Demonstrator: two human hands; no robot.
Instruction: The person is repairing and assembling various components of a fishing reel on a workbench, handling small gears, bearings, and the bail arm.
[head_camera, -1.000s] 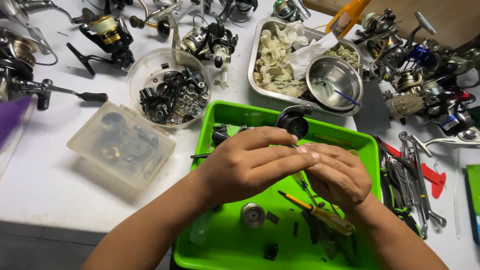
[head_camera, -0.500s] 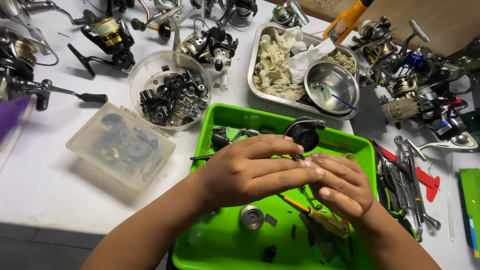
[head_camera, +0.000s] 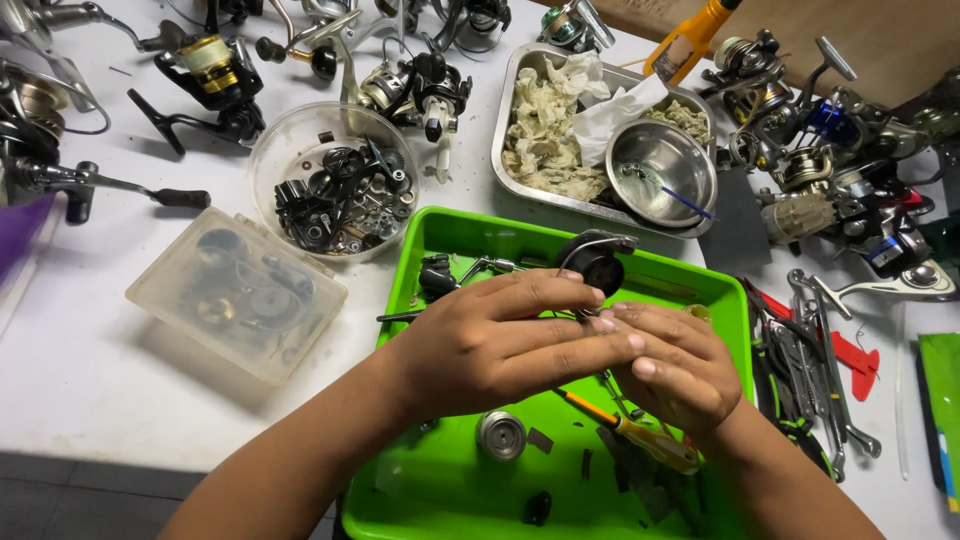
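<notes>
**Both hands on a black reel part over the green tray**

I see my left hand (head_camera: 500, 345) and right hand (head_camera: 675, 365) meeting above the green tray (head_camera: 450, 225), fingers overlapping. The black reel part (head_camera: 592, 262) sticks up just past the fingertips at the tray's far side; the left fingers look closed around its lower end, the right fingers curled in beneath them. Whether the right hand really grips it I cannot tell, since the left fingers cover the contact.

In the tray: a small silver spool (head_camera: 500, 434) below the left wrist, a yellow-handled screwdriver (head_camera: 645, 438) lying under the right hand, a few dark bits scattered on the floor of the tray.

On the white desk (head_camera: 90, 380), left of the tray, a clear lidded plastic box (head_camera: 236, 296) with parts inside. Beyond it a round clear bowl (head_camera: 335, 180) full of black and metal reel pieces. Behind the tray a steel pan (head_camera: 520, 185) holds crumpled rags and a small steel bowl (head_camera: 660, 172). Pliers and hand tools (head_camera: 810, 350) lie just right of the tray. Fishing reels (head_camera: 215, 75) crowd the far edge and right corner of the desk.
</notes>
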